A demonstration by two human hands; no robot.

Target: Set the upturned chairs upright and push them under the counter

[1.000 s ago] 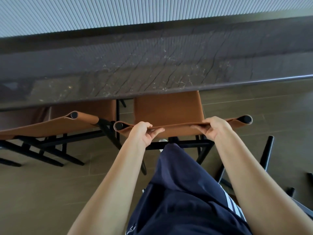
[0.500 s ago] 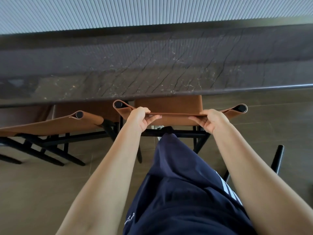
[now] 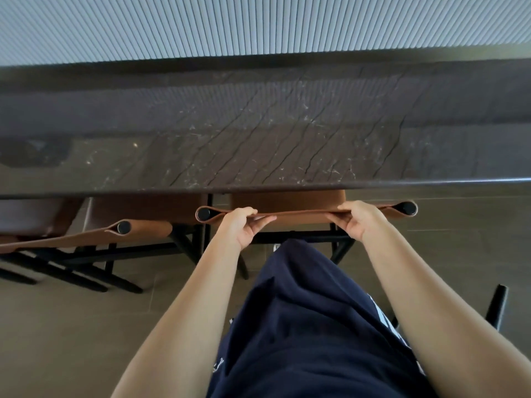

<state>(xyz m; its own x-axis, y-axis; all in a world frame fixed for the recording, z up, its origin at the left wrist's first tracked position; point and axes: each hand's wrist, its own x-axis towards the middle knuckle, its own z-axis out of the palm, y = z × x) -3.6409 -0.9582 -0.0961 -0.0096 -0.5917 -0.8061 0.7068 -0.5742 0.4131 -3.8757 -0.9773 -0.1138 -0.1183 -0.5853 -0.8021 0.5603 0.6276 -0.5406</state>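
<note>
A tan leather chair [image 3: 301,215] with a black frame stands upright right in front of me, its seat mostly hidden beneath the dark stone counter [image 3: 258,145]. My left hand [image 3: 244,226] grips the top edge of its backrest near the left post. My right hand [image 3: 357,222] grips the same edge near the right post. A second matching chair [image 3: 115,229] stands upright to the left, its seat partly under the counter too.
A black chair leg [image 3: 495,307] pokes up at the right edge above the brown tiled floor [image 3: 71,326]. A ribbed pale wall [image 3: 258,24] rises behind the counter. My dark-trousered leg [image 3: 301,311] is raised toward the chair.
The chair I hold has slid forward toward the counter; more of its seat is now hidden beneath the counter edge. Both hands stayed on the backrest.
</note>
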